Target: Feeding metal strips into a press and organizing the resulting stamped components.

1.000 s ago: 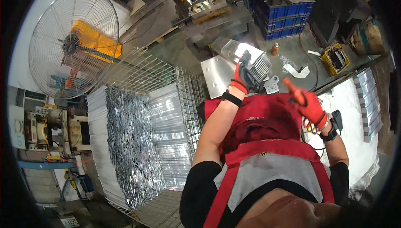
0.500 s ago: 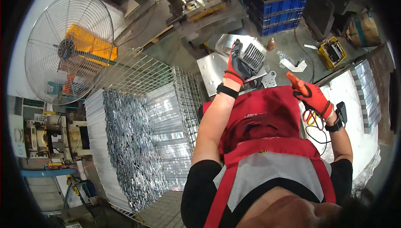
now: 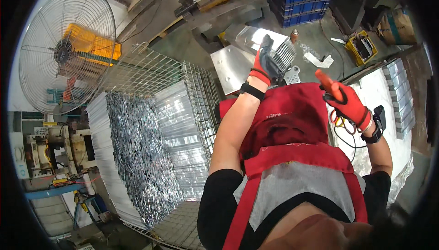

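Note:
My left hand (image 3: 269, 62), in a red and black work glove, is closed along the side of a ribbed stack of thin metal pieces (image 3: 285, 53). Beneath and beside the stack lie a flat silver sheet-metal plate (image 3: 231, 69) and a shiny bent metal part (image 3: 254, 37). A small grey plate with round holes (image 3: 291, 75) is just right of the stack. My right hand (image 3: 350, 101), gloved the same way, grips an orange-red handled tool (image 3: 323, 80) over the white surface; its working end is not visible. Scissors with red and yellow handles (image 3: 339, 121) are beside that wrist.
A wire cage (image 3: 192, 94) packed with long silver strips (image 3: 141, 154) stands at my left, a large fan (image 3: 64, 51) beyond it. Blue crates (image 3: 302, 5) and a yellow bin (image 3: 361, 48) are at the far side. A small brown can (image 3: 294, 36) stands near the stack.
The whole view has shifted slightly. My left hand has turned a little against the ribbed stack, its fingers pointing more away from me. My right hand still holds the orange-red handled tool.

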{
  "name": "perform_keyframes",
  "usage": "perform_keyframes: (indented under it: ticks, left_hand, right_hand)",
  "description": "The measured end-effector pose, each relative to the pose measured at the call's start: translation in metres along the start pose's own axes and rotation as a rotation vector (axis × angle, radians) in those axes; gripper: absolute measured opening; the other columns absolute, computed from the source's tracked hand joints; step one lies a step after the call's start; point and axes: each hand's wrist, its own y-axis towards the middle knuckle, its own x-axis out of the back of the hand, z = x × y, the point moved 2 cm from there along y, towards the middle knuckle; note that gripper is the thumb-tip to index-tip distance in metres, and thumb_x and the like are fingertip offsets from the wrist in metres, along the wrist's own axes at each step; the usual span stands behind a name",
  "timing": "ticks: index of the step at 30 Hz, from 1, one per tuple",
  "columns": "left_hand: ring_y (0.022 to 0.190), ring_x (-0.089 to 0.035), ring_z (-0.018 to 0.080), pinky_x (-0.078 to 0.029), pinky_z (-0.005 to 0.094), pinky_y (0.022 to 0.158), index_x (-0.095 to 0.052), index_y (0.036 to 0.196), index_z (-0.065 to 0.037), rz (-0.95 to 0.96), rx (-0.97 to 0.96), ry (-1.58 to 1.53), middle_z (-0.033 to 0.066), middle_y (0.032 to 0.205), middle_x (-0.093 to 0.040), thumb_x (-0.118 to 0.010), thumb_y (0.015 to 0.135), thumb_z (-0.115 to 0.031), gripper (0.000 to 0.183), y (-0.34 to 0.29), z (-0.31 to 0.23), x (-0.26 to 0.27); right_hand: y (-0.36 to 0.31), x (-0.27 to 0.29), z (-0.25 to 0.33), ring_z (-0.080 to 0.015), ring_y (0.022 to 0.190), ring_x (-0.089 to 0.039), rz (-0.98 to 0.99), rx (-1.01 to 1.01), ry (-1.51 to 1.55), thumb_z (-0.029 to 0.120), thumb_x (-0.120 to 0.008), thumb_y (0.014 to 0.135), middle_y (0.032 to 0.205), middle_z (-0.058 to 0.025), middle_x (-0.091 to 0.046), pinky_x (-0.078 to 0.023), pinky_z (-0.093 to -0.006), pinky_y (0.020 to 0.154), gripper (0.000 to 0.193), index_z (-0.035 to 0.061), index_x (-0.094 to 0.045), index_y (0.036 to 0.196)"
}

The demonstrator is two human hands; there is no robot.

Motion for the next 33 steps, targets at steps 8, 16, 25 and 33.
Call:
perform_keyframes:
  ticks: [8, 16, 25, 33]
  left_hand:
    - [0.097, -0.062, 0.0297, -0.051, 0.0458, 0.085, -0.058, 0.113, -0.008, 0.021, -0.002, -0.071, 0.0119, 0.109, -0.063, -0.055, 0.087, -0.046, 0.046, 0.006, 0.003, 0.016]
    - [0.091, -0.062, 0.0259, -0.052, 0.0403, 0.082, -0.059, 0.108, -0.010, -0.064, -0.051, -0.027, 0.0093, 0.101, -0.064, -0.052, 0.088, -0.049, 0.044, 0.006, 0.004, 0.008]
    - [0.089, -0.063, 0.0268, -0.053, 0.0412, 0.078, -0.059, 0.108, -0.011, -0.112, -0.023, 0.015, 0.0085, 0.101, -0.064, -0.048, 0.091, -0.048, 0.042, 0.002, -0.003, 0.026]
    - [0.094, -0.062, 0.0268, -0.052, 0.0420, 0.081, -0.058, 0.114, -0.013, -0.115, -0.003, -0.007, 0.0095, 0.106, -0.064, -0.050, 0.090, -0.048, 0.043, 0.002, -0.010, 0.026]
  right_hand:
    - [0.009, -0.002, -0.009, -0.0330, 0.079, -0.062, 0.113, -0.131, -0.162, 0.018, -0.072, 0.076, 0.084, -0.0149, -0.064, -0.047, -0.0373, 0.070, 0.037, 0.0064, -0.058, 0.108]
    - [0.007, -0.003, -0.011, -0.0301, 0.079, -0.063, 0.229, -0.154, -0.356, 0.017, -0.071, 0.076, 0.085, -0.0133, -0.065, -0.047, -0.0370, 0.069, 0.036, 0.0075, -0.058, 0.108]
    - [0.004, -0.005, -0.006, -0.0192, 0.091, -0.064, 0.231, -0.326, -0.279, 0.009, -0.067, 0.080, 0.097, -0.0103, -0.067, -0.048, -0.0314, 0.080, 0.029, 0.0023, -0.058, 0.106]
    - [0.011, -0.011, -0.016, -0.0323, 0.071, -0.061, 0.082, -0.163, -0.380, 0.021, -0.069, 0.078, 0.074, -0.0136, -0.062, -0.046, -0.0370, 0.063, 0.028, 0.0068, -0.058, 0.100]
